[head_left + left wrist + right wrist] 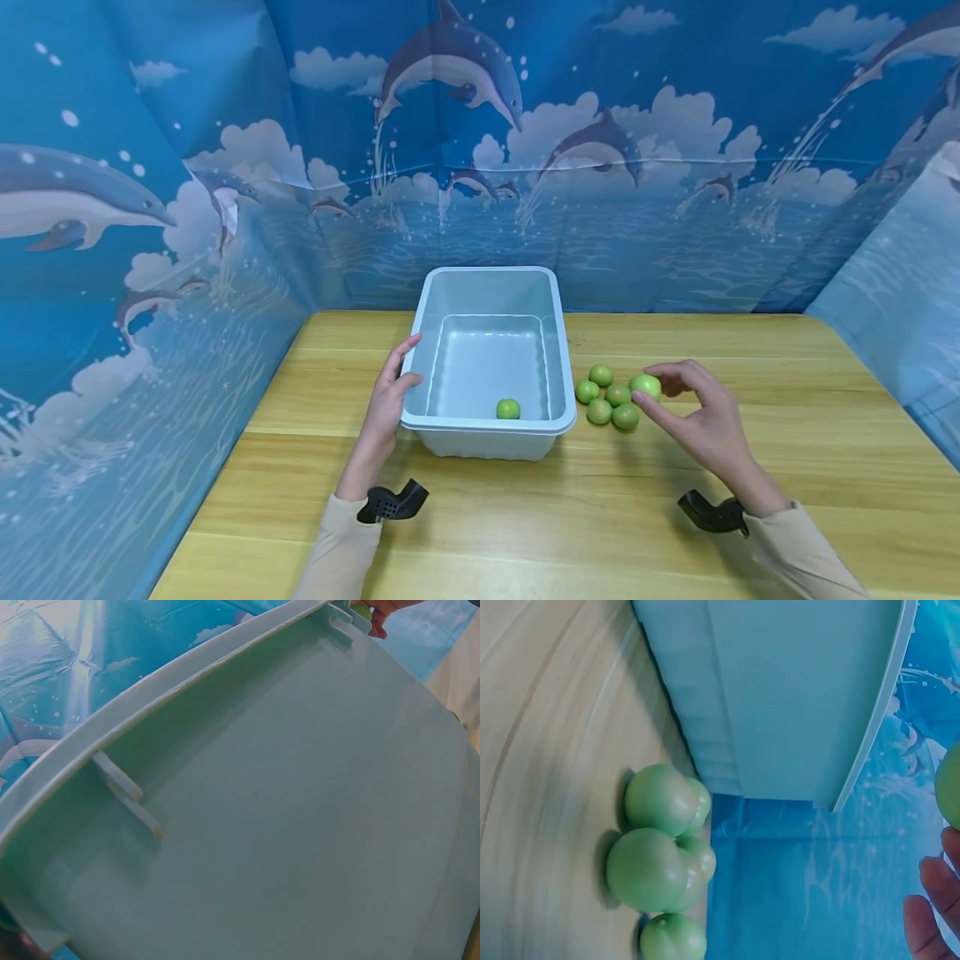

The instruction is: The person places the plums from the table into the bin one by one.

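On the left rim of the bin point(487, 367), the left hand point(387, 402) has its thumb hooked over the edge, gripping it. Inside the bin, one green fruit point(508, 409) lies by the near wall. Just right of the bin, loose fruits point(599, 412) cluster on the table point(465, 533), between it and the right hand point(707, 423), whose parted thumb and fingers pinch another fruit point(647, 384).

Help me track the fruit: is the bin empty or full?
Nearly empty: the head view shows one green fruit in the bin, and nothing else visible inside.
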`<state>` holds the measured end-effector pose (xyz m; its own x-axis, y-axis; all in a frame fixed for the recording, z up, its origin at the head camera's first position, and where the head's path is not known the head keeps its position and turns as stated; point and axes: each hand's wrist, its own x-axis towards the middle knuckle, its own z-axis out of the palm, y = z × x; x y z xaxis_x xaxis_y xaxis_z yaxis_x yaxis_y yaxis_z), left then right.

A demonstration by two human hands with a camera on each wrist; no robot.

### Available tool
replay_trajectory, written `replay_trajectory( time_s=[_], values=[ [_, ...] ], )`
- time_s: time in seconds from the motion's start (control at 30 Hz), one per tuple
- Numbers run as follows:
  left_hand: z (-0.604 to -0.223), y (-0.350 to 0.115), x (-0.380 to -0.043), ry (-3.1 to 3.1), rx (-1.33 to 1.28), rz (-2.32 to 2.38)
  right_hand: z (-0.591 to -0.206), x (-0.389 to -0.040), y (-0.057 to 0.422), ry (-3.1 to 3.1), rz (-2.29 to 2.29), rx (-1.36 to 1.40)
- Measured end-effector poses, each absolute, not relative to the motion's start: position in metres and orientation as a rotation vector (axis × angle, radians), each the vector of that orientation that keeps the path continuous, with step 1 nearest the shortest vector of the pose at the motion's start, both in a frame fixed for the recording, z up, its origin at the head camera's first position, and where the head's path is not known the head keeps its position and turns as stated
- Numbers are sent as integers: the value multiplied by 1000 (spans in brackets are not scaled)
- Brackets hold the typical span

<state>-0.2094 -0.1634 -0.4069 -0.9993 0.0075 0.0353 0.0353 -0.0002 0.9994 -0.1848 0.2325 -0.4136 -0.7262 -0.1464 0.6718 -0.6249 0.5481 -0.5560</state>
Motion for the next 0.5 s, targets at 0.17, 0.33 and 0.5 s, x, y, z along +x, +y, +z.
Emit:
replay_trajectory(
  time_s=[0.17, 0.33, 0.5],
  values=[
    [-407, -164, -210, -2208, -45, -2210, -409, -184, 228, -2161, 1112, 653],
    [-407, -163, -210, -2208, -44, -2208, -406, -185, 223, -2114, 1122, 688],
    [-407, -163, -210, -2205, -55, -2205, -404, -186, 219, -2101, 1132, 702]
  ],
)
